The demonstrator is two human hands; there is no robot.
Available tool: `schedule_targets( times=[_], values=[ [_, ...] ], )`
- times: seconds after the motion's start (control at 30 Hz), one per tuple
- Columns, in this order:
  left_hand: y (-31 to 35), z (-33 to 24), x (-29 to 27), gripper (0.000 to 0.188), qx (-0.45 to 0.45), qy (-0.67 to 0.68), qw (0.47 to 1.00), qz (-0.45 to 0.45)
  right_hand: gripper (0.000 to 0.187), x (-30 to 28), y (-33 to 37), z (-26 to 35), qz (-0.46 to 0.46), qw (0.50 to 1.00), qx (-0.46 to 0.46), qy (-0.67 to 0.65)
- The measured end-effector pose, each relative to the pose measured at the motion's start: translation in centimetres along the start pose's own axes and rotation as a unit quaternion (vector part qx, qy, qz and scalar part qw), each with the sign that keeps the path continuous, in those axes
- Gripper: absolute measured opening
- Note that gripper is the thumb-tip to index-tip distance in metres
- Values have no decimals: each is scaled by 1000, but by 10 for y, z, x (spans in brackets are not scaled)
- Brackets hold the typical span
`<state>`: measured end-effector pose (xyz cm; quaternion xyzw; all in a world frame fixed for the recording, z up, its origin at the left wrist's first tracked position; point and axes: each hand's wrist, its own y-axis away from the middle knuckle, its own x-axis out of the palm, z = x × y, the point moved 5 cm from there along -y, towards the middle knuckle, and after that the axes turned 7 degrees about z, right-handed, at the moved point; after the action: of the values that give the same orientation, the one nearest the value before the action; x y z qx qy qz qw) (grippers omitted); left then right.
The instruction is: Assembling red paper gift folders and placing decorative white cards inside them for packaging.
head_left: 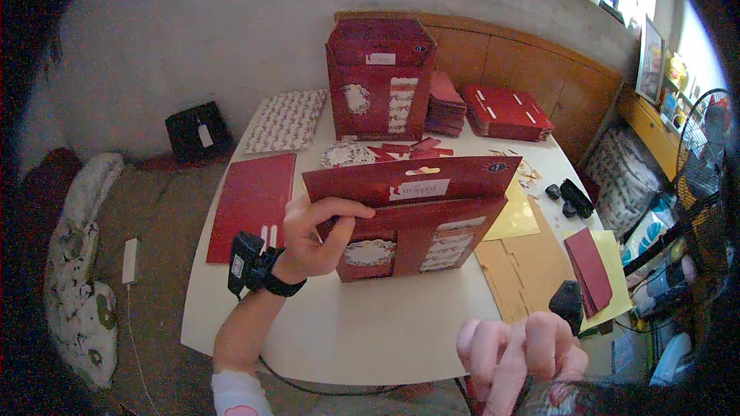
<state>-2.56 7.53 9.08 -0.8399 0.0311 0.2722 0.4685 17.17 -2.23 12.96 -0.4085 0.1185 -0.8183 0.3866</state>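
Observation:
A dark red cardboard package stands tilted at the middle of the white table. It has a hang hole in its top panel, a white label and two patterned cut-outs or printed areas on its front. My left hand grips its left side, thumb and forefinger bent together over the front near the fold. At the lower right, close to the camera, my right hand is held up off the package with its fingers curled in. Whatever those fingers hold, if anything, is hidden. Each wrist bears a black strapped device.
Behind stands a similar red package, beside red stacks and a patterned pile. Flat red card lies left. Tan card, yellow sheets and a red piece lie right, near black objects and a fan.

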Motion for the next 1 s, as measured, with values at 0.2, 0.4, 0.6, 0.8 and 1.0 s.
schedule_targets(
  times=[0.2, 0.4, 0.6, 0.8, 1.0],
  values=[
    [-2, -1, 2, 16, -2, 27, 1000, -3, 25, -5, 0, 2, 16, 999, -34, 1],
    [-3, -3, 2, 17, 22, -9, 1000, 2, 25, -7, -5, 1, 47, 999, 16, -13],
    [-1, 1, 2, 17, 2, 20, 1000, -7, 25, 3, -4, 3, -51, 996, -20, 68],
    [-1, 1, 3, 19, 6, 21, 1000, -16, 25, -1, -2, 3, -34, 994, -74, 75],
    [0, 2, 3, 19, 11, 18, 1000, -16, 22, -6, -11, 9, 88, 983, -151, 49]
  ],
)
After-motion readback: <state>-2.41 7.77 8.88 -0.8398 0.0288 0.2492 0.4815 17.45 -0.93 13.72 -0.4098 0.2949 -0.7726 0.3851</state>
